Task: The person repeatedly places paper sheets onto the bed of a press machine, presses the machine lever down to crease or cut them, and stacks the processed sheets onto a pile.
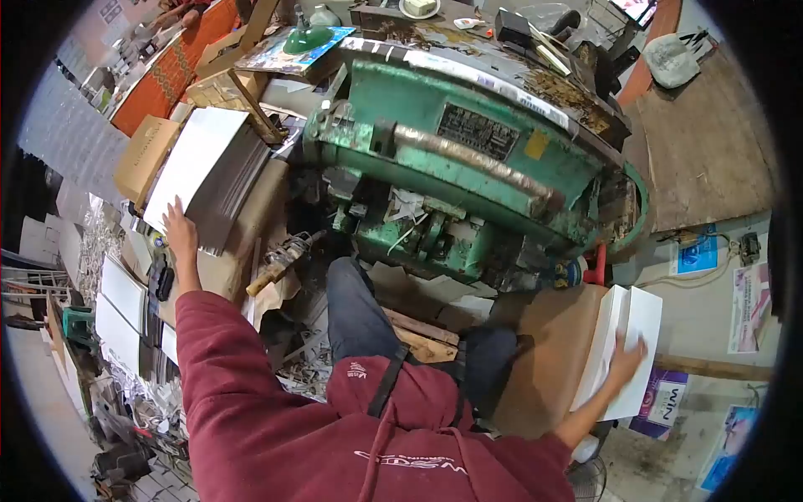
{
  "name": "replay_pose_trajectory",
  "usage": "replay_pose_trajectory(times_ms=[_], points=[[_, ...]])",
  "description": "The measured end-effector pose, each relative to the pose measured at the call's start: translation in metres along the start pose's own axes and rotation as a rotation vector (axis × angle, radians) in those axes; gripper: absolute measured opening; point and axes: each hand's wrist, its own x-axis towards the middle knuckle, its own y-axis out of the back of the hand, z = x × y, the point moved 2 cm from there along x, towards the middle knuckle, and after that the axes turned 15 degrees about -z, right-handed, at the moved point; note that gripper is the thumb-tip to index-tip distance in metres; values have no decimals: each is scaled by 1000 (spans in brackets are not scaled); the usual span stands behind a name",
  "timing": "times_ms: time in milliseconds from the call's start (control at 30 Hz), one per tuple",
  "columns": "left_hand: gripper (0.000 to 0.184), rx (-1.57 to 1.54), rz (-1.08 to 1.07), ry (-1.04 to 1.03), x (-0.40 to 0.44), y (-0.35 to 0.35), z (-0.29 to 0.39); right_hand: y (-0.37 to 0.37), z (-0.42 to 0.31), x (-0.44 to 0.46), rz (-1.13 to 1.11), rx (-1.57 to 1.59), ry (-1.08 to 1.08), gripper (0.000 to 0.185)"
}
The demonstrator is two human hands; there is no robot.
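Observation:
My left hand [180, 230] rests with its fingers spread on the near edge of a tall stack of white sheets [196, 159], which stands on a brown surface at the left. On the right, my right hand [627, 358] lies over white sheets [642, 314] on a brown board [548, 335]; its fingers look apart and slightly blurred. Between the two stacks stands a green machine [401, 92] with a worn metal bar [468, 163] across its front.
More white stacks [121, 305] stand at the lower left, near paper scraps [92, 251]. A tool with a wooden handle [272, 276] lies left of my knee. A red handle [596, 266] juts out beside the machine. Behind are a green lamp shade [307, 38] and a wooden board [703, 142].

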Motion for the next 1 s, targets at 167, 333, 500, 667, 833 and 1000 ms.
replay_pose_trajectory(times_ms=[167, 333, 500, 667, 833, 1000], points=[[59, 44, 59, 92, -4, 5, -4, 40, 70, -88, -254, -278, -592, 76], [54, 118, -166, 110, 8, 5, 0, 8, 138, -109, -51, -239, -124, 59], [64, 68, -262, 200, 13, -1, 7, 23, 166, -101, -86, -54, -106, 42], [83, -7, -334, 315, 26, -2, 11, 55, 185, -79, -449, 540, -248, 31], [83, 131, -190, 279, 20, 26, 69, 63, 175, -79, -486, 547, -196, 29], [74, 7, 81, -219, 37, 57, 171, 57, 169, -91, -428, 576, -148, 27]])
